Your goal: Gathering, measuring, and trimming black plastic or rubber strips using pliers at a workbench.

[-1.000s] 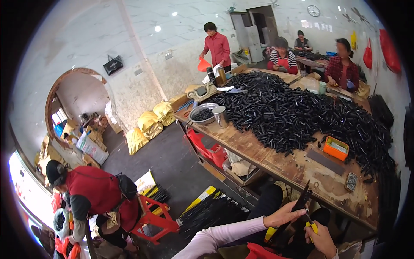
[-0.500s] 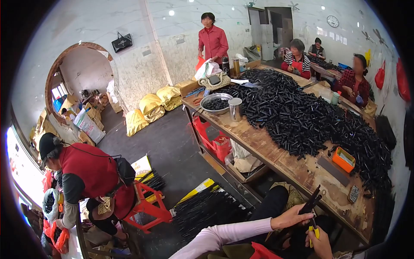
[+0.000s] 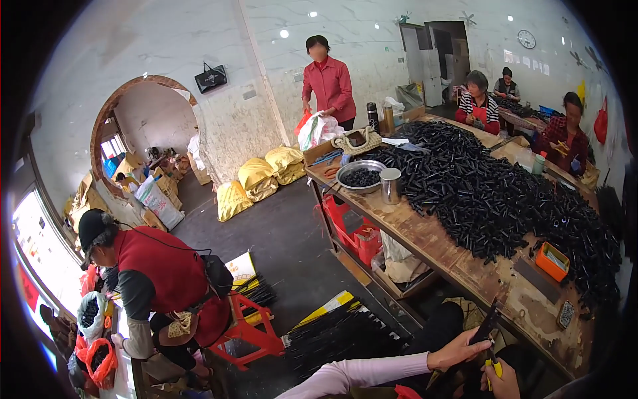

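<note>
Low at the right, beside the workbench edge, my left hand [image 3: 460, 350] is closed round a few slim black sticks [image 3: 490, 320] that point up. Just below it, my right hand [image 3: 503, 382] grips a small hand tool with yellow handles [image 3: 494, 368]; whether it is pliers or snips cannot be made out. Its jaws sit close under the lower ends of the sticks, and my fingers hide whether they touch. On the wooden workbench [image 3: 502, 292] beyond lies a large heap of short black tubes [image 3: 465, 193].
An orange box [image 3: 549, 269], a dark flat strip [image 3: 537, 280] and a small tray of tiny pieces [image 3: 565, 314] lie nearby. Farther along stand a metal bowl [image 3: 362, 189] and canister [image 3: 391, 187]. Black rods [image 3: 342, 339] cover floor at left, near a person on a red stool [image 3: 256, 332].
The whole view has shifted, so the room appears farther right and lower. Both my hands stay together with the sticks and tool; the sticks look tilted slightly differently.
</note>
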The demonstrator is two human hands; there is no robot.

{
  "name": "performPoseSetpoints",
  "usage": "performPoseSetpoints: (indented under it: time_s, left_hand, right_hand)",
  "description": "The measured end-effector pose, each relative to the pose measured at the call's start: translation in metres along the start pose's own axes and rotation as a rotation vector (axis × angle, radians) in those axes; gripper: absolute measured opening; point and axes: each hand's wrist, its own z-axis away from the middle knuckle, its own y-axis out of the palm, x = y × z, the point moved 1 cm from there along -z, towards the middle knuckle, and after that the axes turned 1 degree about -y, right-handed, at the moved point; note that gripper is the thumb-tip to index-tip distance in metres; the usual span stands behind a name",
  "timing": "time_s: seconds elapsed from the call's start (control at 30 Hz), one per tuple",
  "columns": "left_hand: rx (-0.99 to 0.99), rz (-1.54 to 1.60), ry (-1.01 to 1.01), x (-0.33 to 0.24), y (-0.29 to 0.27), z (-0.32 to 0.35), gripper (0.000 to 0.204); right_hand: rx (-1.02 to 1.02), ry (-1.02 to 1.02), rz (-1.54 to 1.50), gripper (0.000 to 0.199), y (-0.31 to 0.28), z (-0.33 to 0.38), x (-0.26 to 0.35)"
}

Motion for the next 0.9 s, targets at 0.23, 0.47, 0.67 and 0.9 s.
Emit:
performPoseSetpoints:
  time_s: [0.23, 0.47, 0.67, 0.9]
  left_hand:
    - [-0.012, -0.046, 0.042, 0.006, 0.009, 0.000, 0.030]
    - [0.061, -0.123, 0.033, -0.008, 0.033, -0.004, 0.024]
    - [0.117, -0.115, 0.012, -0.016, 0.054, -0.006, 0.024]
    - [0.079, -0.125, 0.012, -0.007, 0.069, -0.002, 0.026]
  right_hand:
    - [0.014, 0.000, -0.010, 0.029, -0.005, 0.006, -0.004]
    - [-0.100, -0.072, -0.007, 0.036, 0.003, 0.022, -0.017]
    - [-0.086, -0.148, -0.110, 0.037, -0.002, 0.027, -0.049]
    - [-0.027, -0.132, -0.293, 0.024, -0.011, 0.033, -0.057]
